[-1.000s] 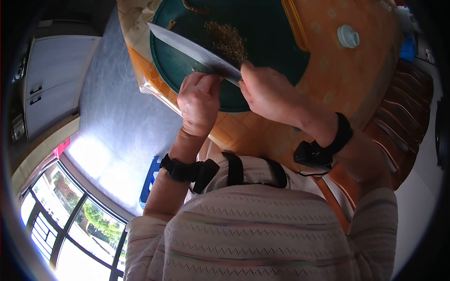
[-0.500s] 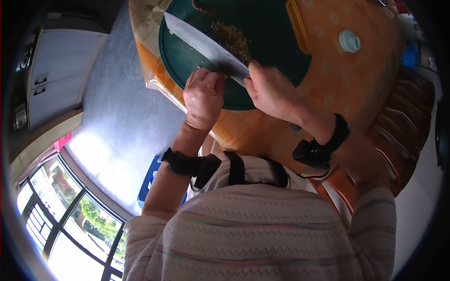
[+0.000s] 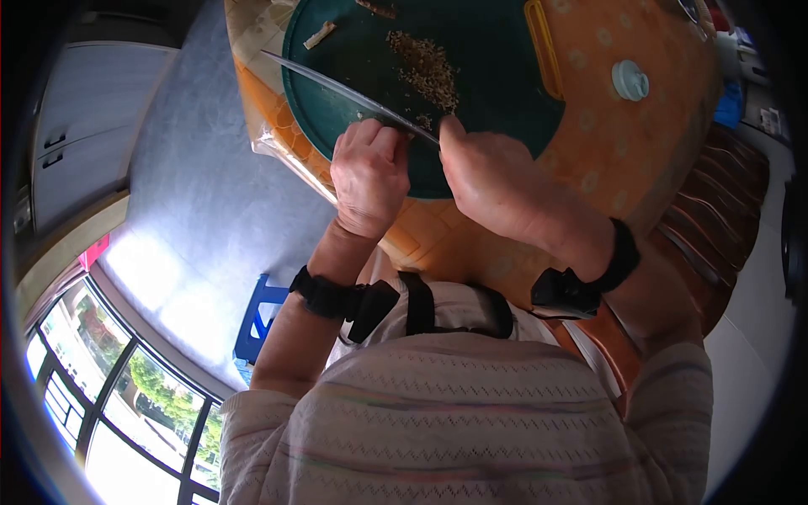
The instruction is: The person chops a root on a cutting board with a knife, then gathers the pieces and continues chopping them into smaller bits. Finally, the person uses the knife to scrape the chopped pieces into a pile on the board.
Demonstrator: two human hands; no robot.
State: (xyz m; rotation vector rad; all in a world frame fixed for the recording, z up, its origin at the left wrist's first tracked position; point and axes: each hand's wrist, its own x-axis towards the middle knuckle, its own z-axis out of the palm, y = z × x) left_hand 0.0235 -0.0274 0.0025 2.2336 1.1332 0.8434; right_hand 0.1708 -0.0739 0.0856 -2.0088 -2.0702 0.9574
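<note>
My right hand is closed around the handle end of a large kitchen knife, which I see almost edge-on. The blade slants up and left across a round green cutting board. Close beside the blade, my left hand presses on the board's near edge with its fingers curled in; whatever is under them is hidden. Beyond the knife lies a heap of finely chopped brown bits. A pale strip and a brown piece rest farther back on the board.
The board has a yellow handle on its right. A pale blue-green cap-like object sits on the patterned tablecloth. A brown wooden chair stands at the right, a blue stool on the floor at the left.
The knife blade has turned from showing its flat side to nearly edge-on, and its tip has swung left. The pale strip now shows behind it. My left hand has barely moved.
</note>
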